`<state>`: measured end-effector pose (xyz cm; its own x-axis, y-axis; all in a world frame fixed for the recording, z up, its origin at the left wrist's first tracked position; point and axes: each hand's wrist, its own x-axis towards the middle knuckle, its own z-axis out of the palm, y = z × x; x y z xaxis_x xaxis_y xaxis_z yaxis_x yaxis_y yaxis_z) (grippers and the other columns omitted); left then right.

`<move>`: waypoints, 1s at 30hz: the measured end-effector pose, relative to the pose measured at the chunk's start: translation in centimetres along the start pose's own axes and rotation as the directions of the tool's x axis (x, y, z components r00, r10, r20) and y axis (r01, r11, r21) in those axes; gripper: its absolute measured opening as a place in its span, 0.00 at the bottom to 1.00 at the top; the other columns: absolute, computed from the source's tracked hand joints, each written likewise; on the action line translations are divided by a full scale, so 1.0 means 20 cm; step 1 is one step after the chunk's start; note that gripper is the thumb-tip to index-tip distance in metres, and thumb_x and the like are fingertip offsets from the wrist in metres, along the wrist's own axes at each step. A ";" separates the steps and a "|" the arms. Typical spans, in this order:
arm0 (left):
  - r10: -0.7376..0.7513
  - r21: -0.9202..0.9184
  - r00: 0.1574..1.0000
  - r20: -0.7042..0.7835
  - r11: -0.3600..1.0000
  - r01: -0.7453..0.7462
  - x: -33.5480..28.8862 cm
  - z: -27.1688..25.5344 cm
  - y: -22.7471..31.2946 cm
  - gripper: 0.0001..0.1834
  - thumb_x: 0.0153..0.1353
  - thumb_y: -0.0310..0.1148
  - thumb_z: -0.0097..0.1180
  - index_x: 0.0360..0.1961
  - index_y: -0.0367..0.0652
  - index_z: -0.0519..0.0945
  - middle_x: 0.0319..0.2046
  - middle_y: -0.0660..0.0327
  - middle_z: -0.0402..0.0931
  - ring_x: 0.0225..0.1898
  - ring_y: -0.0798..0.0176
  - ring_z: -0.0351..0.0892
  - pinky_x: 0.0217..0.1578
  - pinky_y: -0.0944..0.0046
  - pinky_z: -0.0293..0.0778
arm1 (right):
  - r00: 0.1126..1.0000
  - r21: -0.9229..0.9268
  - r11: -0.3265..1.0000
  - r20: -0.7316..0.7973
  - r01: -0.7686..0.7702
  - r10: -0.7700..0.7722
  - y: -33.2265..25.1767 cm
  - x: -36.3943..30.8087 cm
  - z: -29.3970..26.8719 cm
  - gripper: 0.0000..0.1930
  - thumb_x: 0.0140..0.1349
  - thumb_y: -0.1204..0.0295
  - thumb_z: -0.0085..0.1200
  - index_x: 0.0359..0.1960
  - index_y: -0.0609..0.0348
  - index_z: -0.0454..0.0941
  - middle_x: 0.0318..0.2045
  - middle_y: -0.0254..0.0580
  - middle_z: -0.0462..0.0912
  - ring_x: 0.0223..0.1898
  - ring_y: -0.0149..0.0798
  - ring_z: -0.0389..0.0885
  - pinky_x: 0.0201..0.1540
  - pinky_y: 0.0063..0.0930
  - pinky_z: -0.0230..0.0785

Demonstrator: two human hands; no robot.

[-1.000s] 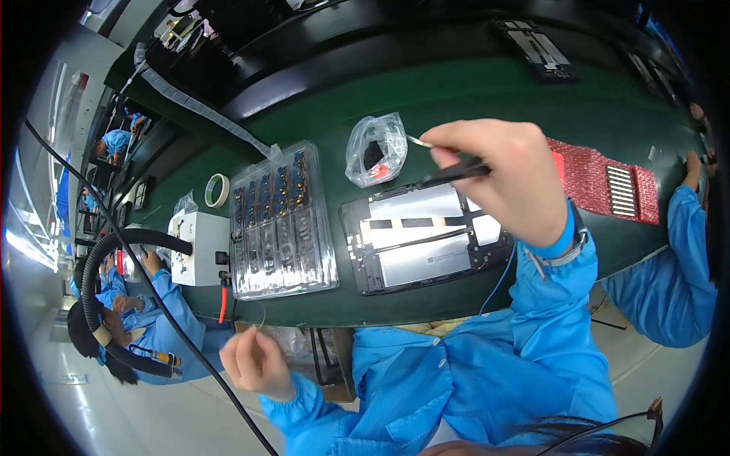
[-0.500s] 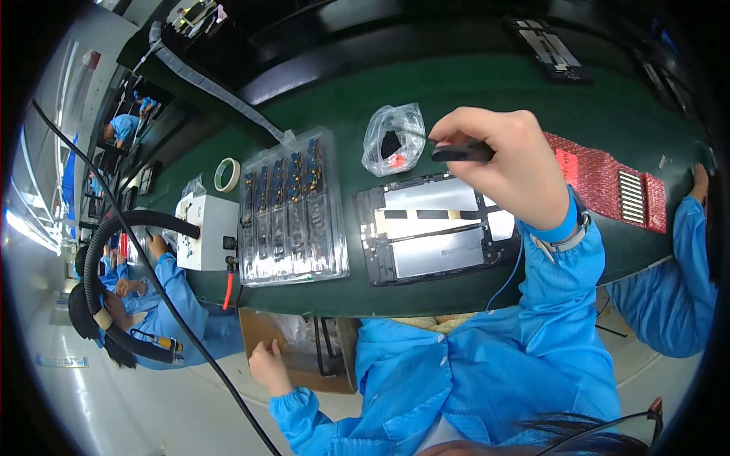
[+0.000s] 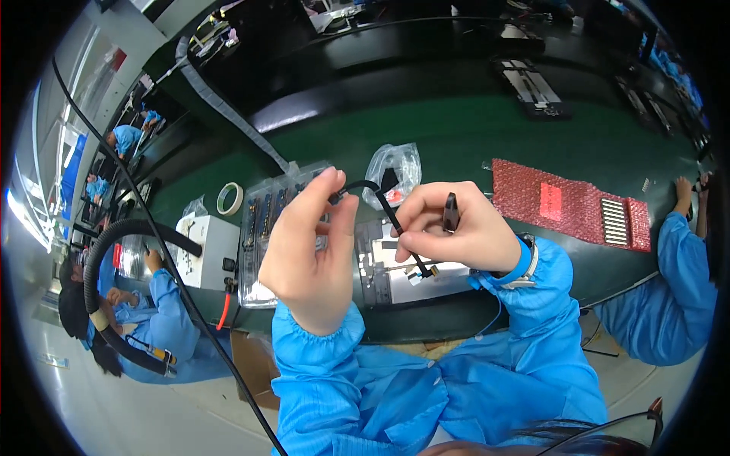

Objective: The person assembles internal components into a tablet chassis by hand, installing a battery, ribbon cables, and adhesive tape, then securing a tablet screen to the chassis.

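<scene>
My left hand [image 3: 308,251] is raised over the bench, pinching one end of a black flex cable [image 3: 389,213] between thumb and forefinger. Beside it, my right hand [image 3: 471,232] grips the same cable along its length, while a dark tool like tweezers [image 3: 451,213] sticks up from its fingers. The cable arches between both hands, and its free lower end shows a gold connector. Below lies an opened tablet [image 3: 376,281] with silver battery panels, partly hidden by my hands. A clear plastic tray [image 3: 255,262] of small flex parts stands behind my left hand.
Beyond my hands sits a clear bag [image 3: 407,163] with black pieces. Red bubble wrap [image 3: 525,194] bearing a row of strips lies right. Tape roll [image 3: 230,199], white box [image 3: 209,243] and black hose [image 3: 95,266] stand left. Co-workers [image 3: 163,311] flank both sides.
My left hand has come up from beside the cardboard box to the cable's end. My right hand has moved down and nearer, and the black cable now shows between both hands.
</scene>
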<state>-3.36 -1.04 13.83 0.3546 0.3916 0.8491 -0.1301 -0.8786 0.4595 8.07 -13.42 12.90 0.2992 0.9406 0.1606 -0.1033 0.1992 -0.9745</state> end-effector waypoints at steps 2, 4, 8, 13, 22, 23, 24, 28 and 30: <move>0.068 0.003 0.998 -0.008 0.998 -0.068 0.03 0.03 0.00 0.16 0.45 0.15 0.60 0.38 0.35 0.78 0.30 0.54 0.79 0.28 0.64 0.78 0.23 0.72 0.73 | 1.000 -0.022 1.000 -0.018 0.003 -0.003 -0.03 -0.01 -0.02 0.06 0.53 0.82 0.53 0.32 0.68 0.72 0.28 0.44 0.79 0.32 0.31 0.81 0.32 0.15 0.70; 0.126 0.016 0.992 -0.015 0.992 -0.126 0.05 0.04 0.00 0.15 0.44 0.15 0.60 0.37 0.35 0.79 0.29 0.54 0.79 0.28 0.63 0.79 0.24 0.72 0.73 | 0.999 -0.066 0.998 -0.046 -0.013 0.009 -0.06 -0.03 -0.03 0.06 0.53 0.78 0.54 0.32 0.67 0.73 0.25 0.40 0.80 0.29 0.28 0.79 0.33 0.20 0.70; 0.084 -0.096 0.995 0.045 0.992 -0.080 0.07 0.05 0.00 0.15 0.41 0.16 0.62 0.35 0.34 0.80 0.30 0.52 0.78 0.30 0.59 0.79 0.30 0.68 0.75 | 0.973 -0.015 0.979 -0.102 0.206 -0.206 -0.05 -0.03 -0.05 0.16 0.53 0.78 0.55 0.44 0.66 0.70 0.38 0.42 0.75 0.41 0.32 0.76 0.46 0.23 0.66; 0.155 -0.199 0.963 0.221 0.974 -0.111 0.05 0.13 -0.01 0.15 0.43 0.18 0.61 0.36 0.35 0.80 0.32 0.52 0.78 0.33 0.59 0.79 0.33 0.67 0.76 | 0.929 -0.275 0.931 -0.214 0.239 -0.302 -0.05 -0.04 -0.08 0.15 0.50 0.76 0.60 0.41 0.62 0.75 0.31 0.33 0.76 0.23 0.19 0.65 0.24 0.12 0.56; 0.170 -0.150 0.985 -0.002 0.974 -0.168 -0.02 0.24 -0.06 0.19 0.37 0.19 0.68 0.34 0.42 0.79 0.33 0.60 0.72 0.31 0.63 0.74 0.28 0.70 0.72 | 0.691 -0.613 0.675 -0.273 0.411 -0.669 0.05 0.02 -0.07 0.09 0.44 0.80 0.60 0.30 0.62 0.79 0.26 0.40 0.79 0.23 0.30 0.74 0.23 0.18 0.63; 0.191 -0.153 0.981 0.014 0.970 -0.187 -0.02 0.23 -0.05 0.18 0.37 0.19 0.68 0.33 0.42 0.79 0.32 0.61 0.73 0.31 0.63 0.74 0.29 0.70 0.71 | 0.630 -0.682 0.578 -0.217 0.448 -0.745 0.05 0.02 -0.06 0.09 0.43 0.81 0.60 0.30 0.63 0.79 0.26 0.43 0.80 0.26 0.36 0.78 0.26 0.21 0.69; 0.189 -0.153 0.982 0.016 0.971 -0.184 -0.02 0.23 -0.05 0.18 0.37 0.19 0.68 0.33 0.42 0.79 0.32 0.61 0.73 0.31 0.63 0.74 0.29 0.70 0.71 | 0.653 -0.692 0.586 -0.216 0.422 -0.726 0.03 0.01 -0.06 0.10 0.42 0.82 0.60 0.30 0.64 0.78 0.26 0.45 0.80 0.30 0.42 0.80 0.32 0.26 0.72; 0.168 -0.095 0.984 0.057 0.982 -0.162 -0.01 0.23 -0.05 0.17 0.37 0.17 0.65 0.31 0.41 0.80 0.31 0.61 0.75 0.30 0.63 0.74 0.29 0.70 0.71 | 0.644 -0.736 0.530 -0.168 0.422 -0.746 0.03 0.02 -0.06 0.11 0.41 0.82 0.60 0.30 0.65 0.78 0.26 0.46 0.80 0.29 0.42 0.80 0.31 0.26 0.72; 0.170 -0.084 0.984 0.058 0.983 -0.165 -0.01 0.23 -0.05 0.16 0.36 0.16 0.64 0.31 0.41 0.80 0.30 0.61 0.75 0.30 0.63 0.75 0.29 0.70 0.71 | 0.655 -0.735 0.525 -0.147 0.429 -0.741 0.03 0.01 -0.05 0.12 0.41 0.83 0.59 0.31 0.65 0.78 0.26 0.46 0.79 0.29 0.43 0.80 0.31 0.27 0.72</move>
<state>0.94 -1.52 11.92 0.3806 0.2198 0.8982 -0.2638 -0.9052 0.3332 9.08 -13.35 12.14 0.4118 0.4278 0.8046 0.7715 0.3062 -0.5577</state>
